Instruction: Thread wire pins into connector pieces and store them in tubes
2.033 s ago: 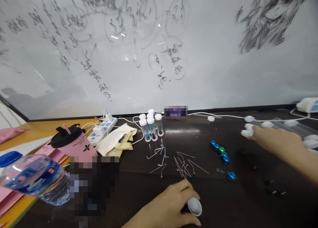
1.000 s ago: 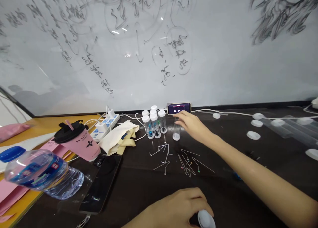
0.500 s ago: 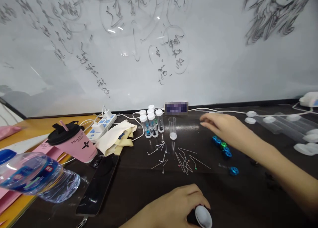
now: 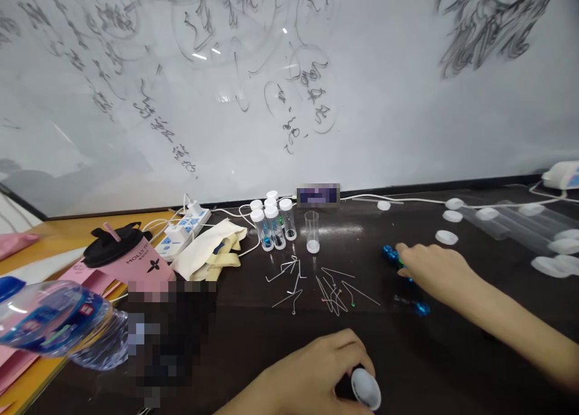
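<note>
My left hand (image 4: pixel 312 376) lies at the near edge of the dark table, closed round a small dark container with a white cap (image 4: pixel 365 388). My right hand (image 4: pixel 432 269) reaches over the blue and green metal beads (image 4: pixel 389 254), fingers curled down onto them; whether it holds one is hidden. One blue bead (image 4: pixel 422 308) lies just in front of that hand. An empty clear vial (image 4: pixel 312 231) stands inverted on its white cap beside several capped vials (image 4: pixel 274 223). Bent wire pins (image 4: pixel 316 285) are scattered between my hands.
White caps (image 4: pixel 446 237) and clear tubes (image 4: pixel 506 222) lie at the right. At the left are a pink lidded cup (image 4: pixel 136 258), a water bottle (image 4: pixel 54 324), a power strip (image 4: pixel 183 229), a cream cloth bag (image 4: pixel 210 249) and a blurred phone. A whiteboard (image 4: pixel 289 83) stands behind.
My right hand took a vial from the right, set it down beside the capped vials, then drew back right and down onto the blue beads. My left hand kept its grip.
</note>
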The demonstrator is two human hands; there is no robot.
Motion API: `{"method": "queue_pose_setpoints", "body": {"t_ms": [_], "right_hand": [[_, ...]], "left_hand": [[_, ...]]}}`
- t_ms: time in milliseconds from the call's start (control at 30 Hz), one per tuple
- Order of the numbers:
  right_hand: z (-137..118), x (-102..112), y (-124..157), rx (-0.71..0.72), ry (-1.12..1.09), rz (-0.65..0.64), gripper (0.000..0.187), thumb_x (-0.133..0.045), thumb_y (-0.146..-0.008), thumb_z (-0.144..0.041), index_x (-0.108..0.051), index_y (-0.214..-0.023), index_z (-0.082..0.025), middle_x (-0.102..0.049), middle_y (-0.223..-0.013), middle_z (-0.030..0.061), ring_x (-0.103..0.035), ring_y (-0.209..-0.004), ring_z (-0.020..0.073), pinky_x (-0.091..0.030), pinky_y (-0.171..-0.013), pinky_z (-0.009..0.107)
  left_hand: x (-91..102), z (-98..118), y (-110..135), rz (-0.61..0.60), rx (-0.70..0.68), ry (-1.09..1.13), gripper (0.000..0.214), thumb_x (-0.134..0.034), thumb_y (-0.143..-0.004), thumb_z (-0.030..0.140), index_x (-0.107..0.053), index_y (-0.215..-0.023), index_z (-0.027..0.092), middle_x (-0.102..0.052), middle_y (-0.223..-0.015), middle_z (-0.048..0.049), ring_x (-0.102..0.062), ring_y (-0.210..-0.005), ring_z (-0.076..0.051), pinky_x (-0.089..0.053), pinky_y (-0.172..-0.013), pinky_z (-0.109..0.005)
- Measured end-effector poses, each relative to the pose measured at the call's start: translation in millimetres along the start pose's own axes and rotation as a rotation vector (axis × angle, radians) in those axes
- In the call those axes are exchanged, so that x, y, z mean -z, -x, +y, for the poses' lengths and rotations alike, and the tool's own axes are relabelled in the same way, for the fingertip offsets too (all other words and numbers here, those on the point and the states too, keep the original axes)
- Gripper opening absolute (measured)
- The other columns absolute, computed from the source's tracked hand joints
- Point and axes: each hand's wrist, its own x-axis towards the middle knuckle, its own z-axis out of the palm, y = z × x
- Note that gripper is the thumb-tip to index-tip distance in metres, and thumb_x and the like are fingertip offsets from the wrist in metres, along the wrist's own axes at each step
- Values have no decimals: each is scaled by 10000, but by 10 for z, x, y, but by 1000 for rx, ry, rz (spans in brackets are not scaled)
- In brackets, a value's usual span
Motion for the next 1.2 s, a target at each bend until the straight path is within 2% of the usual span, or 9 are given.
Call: {"method": "queue_pose_setpoints", "body": {"t_ms": [167,267,400,567,700,767,900,1000,1200], "right_hand": [[-108,35,28,-25,167,-58,321,-539,-713,-3,-596,-998,-140,-711,-704,142,-679,-614,324,-212,-460,286],[-288,110,59,27,173,-78,286,-551,-743,-27,-573,-1002,-146,-703,-706,111,-676,-606,299,-237,-461,285],[-749,218,177,191,48,-129,250,-562,-775,-40,-544,-945,-223,-706,-799,10,-687,-672,209,-346,-516,272],[-1192,214,289,296,-207,-256,263,-595,-780,-17,-562,-950,-213,-711,-832,11,-709,-712,233,-378,-521,283],[-1142,212,189,239,-149,-263,65,-594,-893,-150,-579,-903,-212,-710,-863,6,-711,-716,210,-421,-553,283],[-1055,226,115,168,-67,-251,102,-537,-946,-188,-594,-862,-198,-713,-851,26,-713,-703,216,-421,-544,286],[-932,163,49,104,37,-256,92,-610,-872,-124,-622,-785,-153,-718,-790,92,-721,-690,313,-359,-475,295],[-902,38,75,97,62,-252,128,-555,-852,-41,-634,-819,-137,-719,-781,107,-723,-680,318,-327,-459,281],[-855,-10,92,98,-14,-247,226,-452,-785,33,-598,-783,-140,-700,-738,119,-701,-652,284,-312,-477,281]], "left_hand": [[9,-31,3,-9,-32,-12,401,-752,-742,384,-605,-1071,210,-585,-1063,-57,-576,-907,-162,-487,-802,-236],[8,-58,3,-4,-77,-14,395,-750,-742,406,-613,-1049,197,-591,-1046,-60,-581,-903,-161,-491,-811,-232],[8,-98,-2,-8,-114,-20,409,-753,-733,431,-620,-1034,187,-598,-1052,-67,-585,-891,-162,-502,-798,-223],[24,-143,2,-31,-158,-2,434,-755,-719,462,-631,-1023,178,-596,-1056,-78,-586,-913,-176,-502,-845,-242],[57,-154,21,-14,-156,49,546,-770,-678,505,-611,-1096,192,-591,-1078,-81,-574,-845,-165,-512,-784,-253],[74,-140,25,38,-147,42,516,-768,-690,491,-613,-1076,185,-599,-1018,-69,-557,-790,-150,-497,-725,-242],[81,-101,5,260,-57,-31,231,-687,-816,352,-616,-935,167,-597,-863,-40,-529,-738,-139,-452,-678,-242],[52,-96,-29,446,6,-98,103,-645,-847,235,-604,-911,167,-599,-857,-41,-536,-793,-158,-445,-720,-268],[-43,-114,-153,566,128,-173,276,-736,-784,319,-662,-1015,188,-637,-949,-61,-533,-912,-219,-456,-821,-356]]}}
